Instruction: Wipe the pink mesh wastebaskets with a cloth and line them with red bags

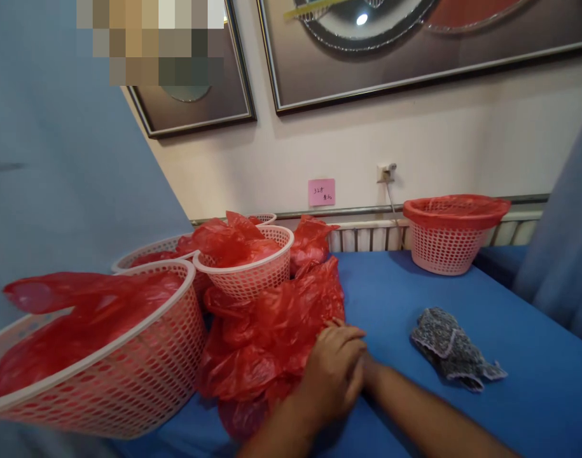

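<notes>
My left hand (334,362) lies across my right hand, its fingers pressed together and curled over, at the right edge of a heap of crumpled red plastic bags (276,331). What its fingers hold, if anything, is hidden. Of my right hand (368,370) only the part near the wrist shows clearly; its fingers are mostly covered by my left hand. The heap rests on a blue-covered table (376,286). To its left stands a big pink basket (142,362) lined with red plastic, and behind it a smaller pink basket (252,273) holds more red plastic.
A grey knitted cloth or glove (450,346) lies to the right. At the back right stands a pink basket with a red rim (448,248). More baskets crowd the back left. Blue curtains (558,235) hang at both sides, and a pink note (322,192) is on the wall.
</notes>
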A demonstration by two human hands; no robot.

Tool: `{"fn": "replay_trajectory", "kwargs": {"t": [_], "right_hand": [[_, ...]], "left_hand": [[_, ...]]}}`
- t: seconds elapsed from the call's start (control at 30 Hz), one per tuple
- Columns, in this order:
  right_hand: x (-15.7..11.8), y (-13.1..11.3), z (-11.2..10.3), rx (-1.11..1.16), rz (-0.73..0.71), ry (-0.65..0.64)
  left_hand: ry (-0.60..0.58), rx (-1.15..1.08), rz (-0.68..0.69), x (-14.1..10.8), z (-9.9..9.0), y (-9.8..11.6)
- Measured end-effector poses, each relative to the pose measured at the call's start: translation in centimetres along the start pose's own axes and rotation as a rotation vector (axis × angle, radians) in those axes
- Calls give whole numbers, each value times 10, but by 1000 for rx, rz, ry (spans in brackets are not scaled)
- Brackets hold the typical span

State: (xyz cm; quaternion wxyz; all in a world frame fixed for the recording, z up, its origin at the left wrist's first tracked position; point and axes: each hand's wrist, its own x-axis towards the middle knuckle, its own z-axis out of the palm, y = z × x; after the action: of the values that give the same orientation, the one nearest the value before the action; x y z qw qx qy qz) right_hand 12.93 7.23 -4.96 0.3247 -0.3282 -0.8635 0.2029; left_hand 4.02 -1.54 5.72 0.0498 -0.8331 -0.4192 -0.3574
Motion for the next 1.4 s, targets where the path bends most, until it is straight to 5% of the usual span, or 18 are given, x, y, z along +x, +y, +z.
{"fn": "replay_trajectory", "kwargs": {"t": [0.2,0.3,0.57,0.8,1.0,1.13,1.27,1.4], "right_hand": [[15,30,-11,-100,127,-167],[12,33,-11,-97,131,-120],[-3,45,-7,30,82,220],[-6,49,-10,105,81,332],[-4,50,-16,139,115,391],[-3,46,-10,158,124,412],[-4,36,-4,156,109,372],[-9,39,-6,117,125,362]], "left_hand": [[-341,390,-669,-70,-26,-45],[-470,406,-810,-78,-25,-66],[-467,341,-682,-51,-10,-100],[-421,377,-705,-55,-26,-80],[-69,422,-530,-86,-50,-52],[92,436,-346,-72,-59,-44],[-107,402,-245,-32,-49,-61],[-456,336,-554,-25,-23,-96]]}}
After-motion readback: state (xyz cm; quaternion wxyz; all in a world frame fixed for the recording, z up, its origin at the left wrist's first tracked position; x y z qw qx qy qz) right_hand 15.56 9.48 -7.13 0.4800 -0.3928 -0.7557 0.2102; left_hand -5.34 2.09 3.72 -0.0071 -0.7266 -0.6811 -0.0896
